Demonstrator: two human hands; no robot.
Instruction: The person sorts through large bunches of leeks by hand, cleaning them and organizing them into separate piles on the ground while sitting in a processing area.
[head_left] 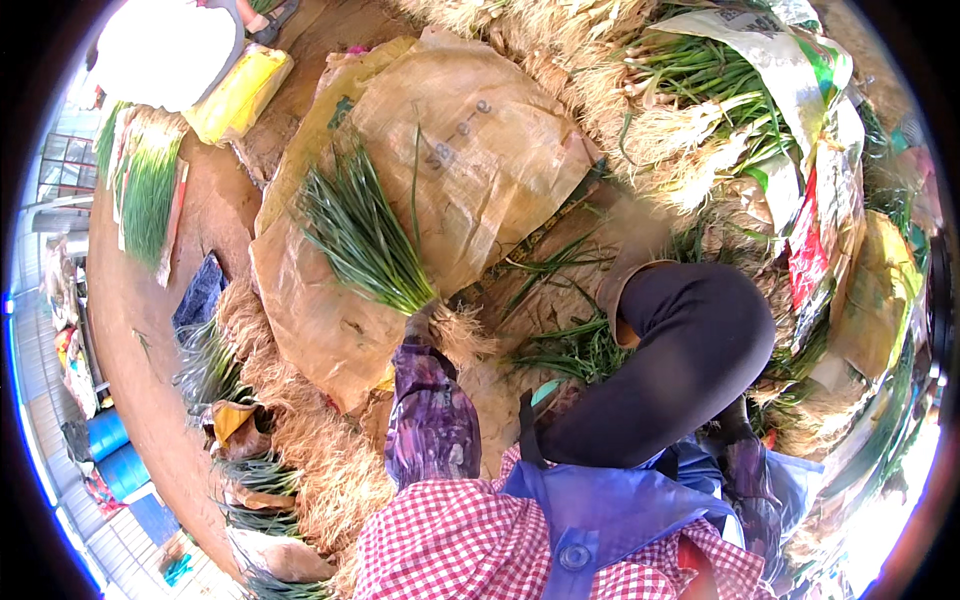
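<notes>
A bunch of spring onions, green leaves fanned out and pale roots hanging by my wrist, is gripped near its root end by my left hand. The hand is closed around the stems. Under the leaves lies a tan woven sack, spread flat on the ground. My right hand is low at the right, beside my bent knee and close to a heap of spring onion roots. It looks dark, and its fingers are hidden, so what it holds, if anything, does not show.
My dark-trousered leg bends in front of me. Loose green leaves litter the ground beside it. Rooty bundles line the left, and more spring onions under sacks fill the upper right. Blue drums stand far left.
</notes>
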